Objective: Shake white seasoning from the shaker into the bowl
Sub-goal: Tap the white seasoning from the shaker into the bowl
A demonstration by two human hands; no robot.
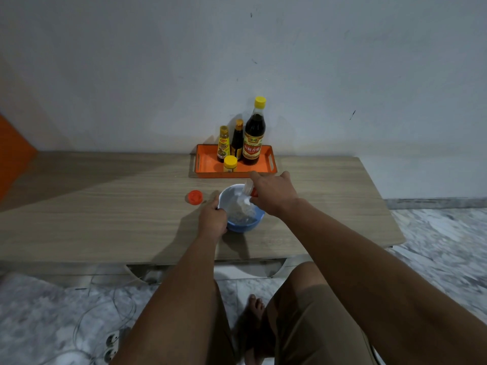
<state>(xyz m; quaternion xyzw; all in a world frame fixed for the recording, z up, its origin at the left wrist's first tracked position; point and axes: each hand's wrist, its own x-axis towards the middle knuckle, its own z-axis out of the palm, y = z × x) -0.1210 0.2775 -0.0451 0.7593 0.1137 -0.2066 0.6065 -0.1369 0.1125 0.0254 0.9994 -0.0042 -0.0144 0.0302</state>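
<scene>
A blue bowl (257, 219) with a pale inside stands on the low wooden table (105, 206), holding whitish, stringy food. My left hand (212, 218) grips the bowl's left rim. My right hand (272, 193) holds a clear shaker (247, 188) with a red label, tilted mouth-down over the bowl's far right side. The shaker's lower part is hidden by my fingers. A round red cap (195, 197) lies flat on the table to the left of the bowl.
An orange tray (208, 164) stands behind the bowl against the wall, carrying three dark sauce bottles and a small yellow-lidded jar (230, 163). The table's right edge is near my right forearm. My knees and a foot show below, with cables on the floor.
</scene>
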